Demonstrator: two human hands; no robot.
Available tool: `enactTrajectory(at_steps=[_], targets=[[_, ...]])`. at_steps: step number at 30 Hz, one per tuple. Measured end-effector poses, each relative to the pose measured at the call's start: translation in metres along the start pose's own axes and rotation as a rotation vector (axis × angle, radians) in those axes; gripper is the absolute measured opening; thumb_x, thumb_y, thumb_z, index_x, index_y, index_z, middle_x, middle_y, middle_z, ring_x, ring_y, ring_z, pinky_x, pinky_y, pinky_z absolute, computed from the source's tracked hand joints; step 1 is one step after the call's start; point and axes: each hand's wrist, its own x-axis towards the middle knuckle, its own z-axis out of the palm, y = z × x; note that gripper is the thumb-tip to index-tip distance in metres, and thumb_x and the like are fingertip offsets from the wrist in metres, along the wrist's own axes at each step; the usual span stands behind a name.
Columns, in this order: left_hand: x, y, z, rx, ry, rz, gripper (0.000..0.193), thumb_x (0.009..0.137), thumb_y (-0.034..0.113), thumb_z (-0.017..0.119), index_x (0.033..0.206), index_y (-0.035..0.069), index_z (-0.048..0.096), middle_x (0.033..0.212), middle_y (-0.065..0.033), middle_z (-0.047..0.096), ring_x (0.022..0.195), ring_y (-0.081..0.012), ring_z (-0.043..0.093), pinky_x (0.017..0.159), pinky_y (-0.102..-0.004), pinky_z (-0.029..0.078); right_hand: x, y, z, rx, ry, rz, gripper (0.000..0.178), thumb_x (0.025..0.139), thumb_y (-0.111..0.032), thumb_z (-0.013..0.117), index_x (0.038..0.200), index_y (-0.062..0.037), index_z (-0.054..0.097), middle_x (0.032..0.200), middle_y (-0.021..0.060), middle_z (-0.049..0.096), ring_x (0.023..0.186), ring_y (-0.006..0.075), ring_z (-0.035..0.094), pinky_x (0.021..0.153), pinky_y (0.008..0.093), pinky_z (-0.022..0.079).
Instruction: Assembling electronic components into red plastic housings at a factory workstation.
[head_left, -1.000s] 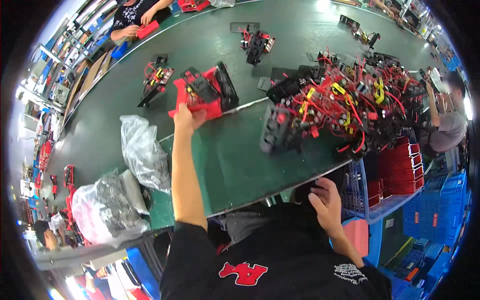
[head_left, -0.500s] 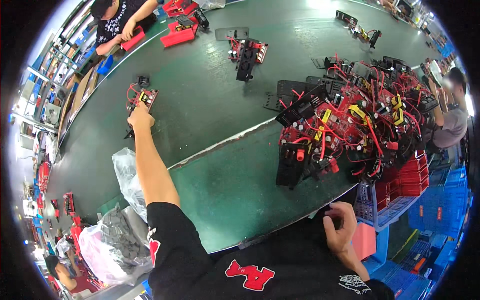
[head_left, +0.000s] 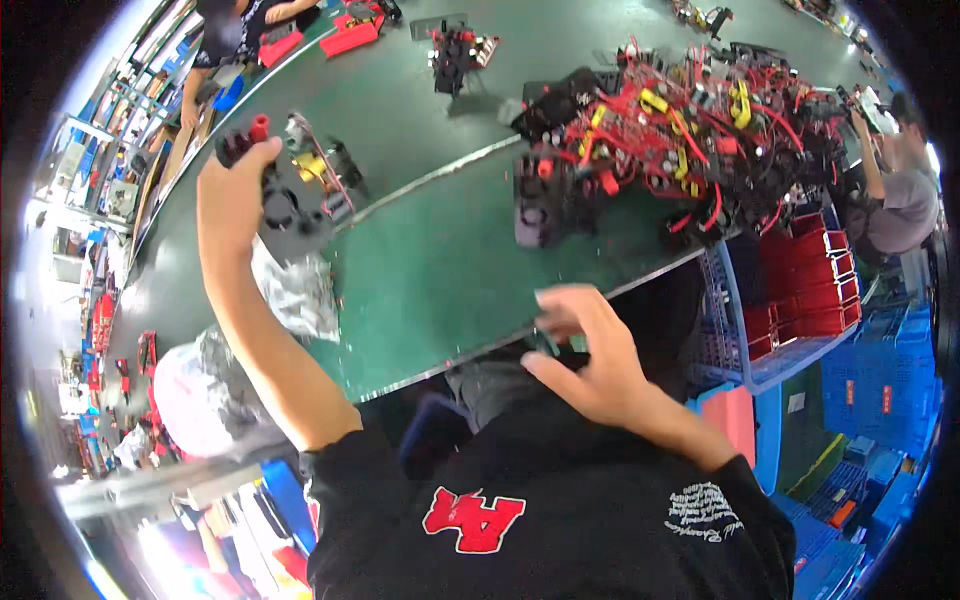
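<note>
My left hand [head_left: 230,200] is closed on the black end panel of a circuit board assembly [head_left: 312,168] at the left of the table. A red knob-like part [head_left: 260,127] pokes up beside its thumb. The board carries a yellow-wrapped component and black plates, slightly smeared by motion. Near the table's front edge, my right hand [head_left: 605,365] is open, thumb and fingers apart, with nothing visible in it. To the right lies a big heap of similar assemblies [head_left: 680,130], with red boards, red wires, yellow parts and black panels.
Another assembly [head_left: 455,60] lies farther back on the green table [head_left: 430,290]. Clear plastic bags [head_left: 300,290] sit at the left edge. A blue crate [head_left: 730,330] holding red housings [head_left: 815,270] stands at right. Other people are at the far left and right.
My left hand has picked up the circuit board assembly from the table and drawn it closer. My right hand has moved left and forward, its fingers spreading. The view has shifted.
</note>
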Motion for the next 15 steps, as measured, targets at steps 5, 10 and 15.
enactTrajectory(at_steps=[5,10,15], targets=[[-0.149,0.022,0.047,0.291,-0.261,0.035,0.035,0.082,0.024,0.06,0.102,-0.005,0.06,0.092,-0.0244,0.066,0.088,-0.0403,0.063,0.082,-0.0448,0.047,0.013,0.005,0.021,0.475,-0.161,0.284,0.083,0.078,-0.011,0.076,0.143,-0.0045,0.024,0.131,0.0169,0.044,0.114,0.0241,0.053,0.094,0.0366,0.045],[-0.232,-0.014,0.129,0.167,-0.44,0.669,0.028,0.084,0.014,0.053,0.108,-0.001,0.054,0.113,-0.0301,0.052,0.092,-0.0461,0.057,0.08,-0.0467,0.049,-0.025,0.022,0.037,0.892,-0.111,0.333,0.101,0.074,-0.019,0.081,0.144,-0.001,0.011,0.131,0.0194,0.043,0.119,0.0257,0.049,0.101,0.0393,0.041],[-0.188,-0.019,0.097,0.678,-0.485,0.381,0.034,0.079,0.014,0.058,0.111,0.002,0.057,0.089,-0.0137,0.066,0.08,-0.0341,0.063,0.072,-0.0452,0.05,-0.044,0.048,0.039,0.527,0.116,0.51,0.084,0.077,-0.017,0.075,0.142,-0.003,0.023,0.115,0.0102,0.052,0.104,0.0155,0.052,0.085,0.0306,0.047]])
